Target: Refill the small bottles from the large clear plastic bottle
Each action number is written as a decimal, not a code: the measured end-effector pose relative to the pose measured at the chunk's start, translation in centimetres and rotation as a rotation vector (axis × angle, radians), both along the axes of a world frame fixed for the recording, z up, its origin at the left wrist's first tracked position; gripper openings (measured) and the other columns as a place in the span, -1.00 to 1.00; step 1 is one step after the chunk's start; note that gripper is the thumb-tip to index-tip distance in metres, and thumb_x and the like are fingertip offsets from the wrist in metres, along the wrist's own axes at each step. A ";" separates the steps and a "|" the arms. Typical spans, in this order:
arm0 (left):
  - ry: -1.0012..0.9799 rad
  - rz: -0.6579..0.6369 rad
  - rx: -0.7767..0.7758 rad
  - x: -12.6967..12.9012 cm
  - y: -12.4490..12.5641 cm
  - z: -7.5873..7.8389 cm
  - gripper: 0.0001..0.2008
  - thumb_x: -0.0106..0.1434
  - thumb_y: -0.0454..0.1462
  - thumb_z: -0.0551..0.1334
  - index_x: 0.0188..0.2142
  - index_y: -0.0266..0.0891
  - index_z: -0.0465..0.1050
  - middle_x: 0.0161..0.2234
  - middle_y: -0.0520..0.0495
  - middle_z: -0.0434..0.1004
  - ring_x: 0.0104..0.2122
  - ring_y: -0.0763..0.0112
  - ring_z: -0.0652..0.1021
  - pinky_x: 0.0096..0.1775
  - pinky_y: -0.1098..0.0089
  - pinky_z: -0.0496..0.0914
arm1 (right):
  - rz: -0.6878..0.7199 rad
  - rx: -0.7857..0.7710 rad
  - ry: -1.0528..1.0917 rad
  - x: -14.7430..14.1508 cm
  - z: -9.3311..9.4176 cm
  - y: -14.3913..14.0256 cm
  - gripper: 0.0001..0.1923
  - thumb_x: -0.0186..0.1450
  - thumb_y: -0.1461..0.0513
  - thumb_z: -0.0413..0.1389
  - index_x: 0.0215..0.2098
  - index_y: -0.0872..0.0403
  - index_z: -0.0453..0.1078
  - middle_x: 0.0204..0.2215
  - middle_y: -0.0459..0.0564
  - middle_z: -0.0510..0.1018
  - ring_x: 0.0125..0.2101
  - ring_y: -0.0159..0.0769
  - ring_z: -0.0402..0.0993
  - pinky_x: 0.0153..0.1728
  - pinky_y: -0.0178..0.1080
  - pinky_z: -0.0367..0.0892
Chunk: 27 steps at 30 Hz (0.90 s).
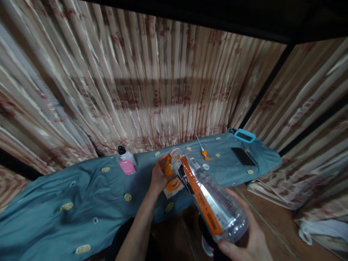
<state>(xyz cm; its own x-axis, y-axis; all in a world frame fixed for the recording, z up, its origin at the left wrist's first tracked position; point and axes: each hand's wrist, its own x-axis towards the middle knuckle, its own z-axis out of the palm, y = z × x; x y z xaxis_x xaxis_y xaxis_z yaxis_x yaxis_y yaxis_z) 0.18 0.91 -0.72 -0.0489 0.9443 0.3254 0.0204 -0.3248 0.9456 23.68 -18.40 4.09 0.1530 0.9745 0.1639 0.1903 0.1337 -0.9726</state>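
My right hand (247, 232) grips the base of a large clear plastic bottle (231, 212) with an orange, black and silver label. The bottle slants, its neck lower on the far side, pointing up-left in view. My left hand (160, 175) is closed around a small orange bottle (168, 165) right at the clear bottle's neck. Whether the two mouths touch is hidden. Below it shows an orange-and-white wrapper-like piece (173, 186), partly covered. An orange pump head (206, 155) with a thin tube lies beyond, near a white cap (206, 166).
A blue-green patterned cloth (89, 188) covers the long surface. On it stand a pink-labelled bottle with a black cap (127, 163), a dark phone (243, 156) and a light-blue framed device (244, 136). Striped curtains (163, 90) hang behind; dark poles (266, 88) stand right.
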 end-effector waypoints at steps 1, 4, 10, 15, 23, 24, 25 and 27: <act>0.000 0.000 0.005 0.0 0.0 0.0 -0.22 -0.24 -0.22 0.58 0.04 -0.16 0.45 0.10 -0.19 0.57 0.14 -0.03 0.55 0.22 -0.05 0.41 | 0.032 0.001 -0.015 0.3 -0.1 0.1 0.04 0.06 -0.08 0.43 0.36 -0.01 0.09 0.16 0.13 0.56 0.12 0.04 0.57 0.07 -0.15 0.52; 0.021 0.002 0.010 -0.1 0.1 0.1 -0.23 -0.23 -0.22 0.58 0.04 -0.15 0.45 0.08 -0.17 0.59 0.13 -0.02 0.56 0.23 -0.05 0.39 | 0.065 -0.005 -0.013 0.3 0.1 0.0 0.03 0.06 -0.07 0.43 0.35 -0.03 0.09 0.17 0.09 0.57 0.12 0.01 0.58 0.07 -0.18 0.52; 0.042 -0.006 0.007 -0.1 0.0 0.3 -0.24 -0.20 -0.16 0.57 0.03 -0.15 0.44 0.11 -0.19 0.57 0.14 0.01 0.56 0.22 0.00 0.40 | -0.059 -0.033 0.157 -1.8 1.0 -0.2 0.12 0.00 -0.24 0.40 0.34 -0.01 0.09 0.10 0.08 0.61 0.03 -0.07 0.64 0.02 -0.26 0.51; 0.030 0.003 0.013 -0.1 0.1 0.1 -0.31 -0.19 -0.15 0.56 -0.02 -0.16 0.46 0.09 -0.19 0.57 0.11 0.00 0.57 0.20 -0.02 0.43 | -0.049 -0.042 0.169 -1.8 1.0 -0.2 0.15 -0.05 -0.23 0.43 0.33 0.02 0.10 0.08 0.09 0.62 0.04 -0.09 0.63 0.02 -0.29 0.49; 0.069 0.016 0.002 -0.3 0.2 -0.1 -0.22 -0.23 -0.18 0.58 0.03 -0.16 0.43 0.10 -0.19 0.56 0.15 -0.01 0.53 0.20 0.00 0.41 | -0.001 -0.023 0.164 -1.5 1.1 -0.1 0.08 0.02 -0.17 0.43 0.32 -0.01 0.08 0.05 0.08 0.65 -0.03 -0.09 0.67 -0.03 -0.26 0.54; 0.071 0.016 -0.002 -0.3 0.2 -0.1 -0.21 -0.23 -0.18 0.59 0.03 -0.16 0.43 0.10 -0.20 0.56 0.15 -0.01 0.54 0.20 0.00 0.41 | 0.015 -0.023 0.161 -1.5 1.0 -0.1 0.08 0.02 -0.14 0.44 0.33 -0.01 0.08 0.05 0.07 0.64 -0.02 -0.09 0.67 -0.03 -0.26 0.54; 0.070 0.018 -0.004 -0.3 0.2 -0.1 -0.21 -0.23 -0.17 0.58 0.04 -0.17 0.42 0.09 -0.20 0.57 0.14 -0.01 0.54 0.20 0.01 0.41 | 0.032 -0.023 0.159 -1.4 0.9 0.0 0.08 0.00 -0.12 0.46 0.32 -0.01 0.09 0.05 0.07 0.65 -0.03 -0.09 0.67 -0.03 -0.27 0.54; 0.062 0.020 -0.003 -0.2 0.2 -0.2 -0.21 -0.22 -0.17 0.58 0.04 -0.18 0.42 0.10 -0.21 0.56 0.14 0.00 0.54 0.20 0.02 0.41 | 0.000 -0.030 0.176 -1.3 0.8 0.0 0.11 -0.03 -0.13 0.47 0.33 -0.01 0.09 0.06 0.07 0.64 -0.03 -0.09 0.67 -0.03 -0.28 0.53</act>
<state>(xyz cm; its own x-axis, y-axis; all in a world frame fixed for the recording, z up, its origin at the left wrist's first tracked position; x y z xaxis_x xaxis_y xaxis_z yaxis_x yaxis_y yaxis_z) -0.06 1.13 -0.88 -0.0478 0.9442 0.3257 0.0852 -0.3211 0.9432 22.41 -18.42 4.88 0.1766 0.9786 0.1054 0.0164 0.1041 -0.9944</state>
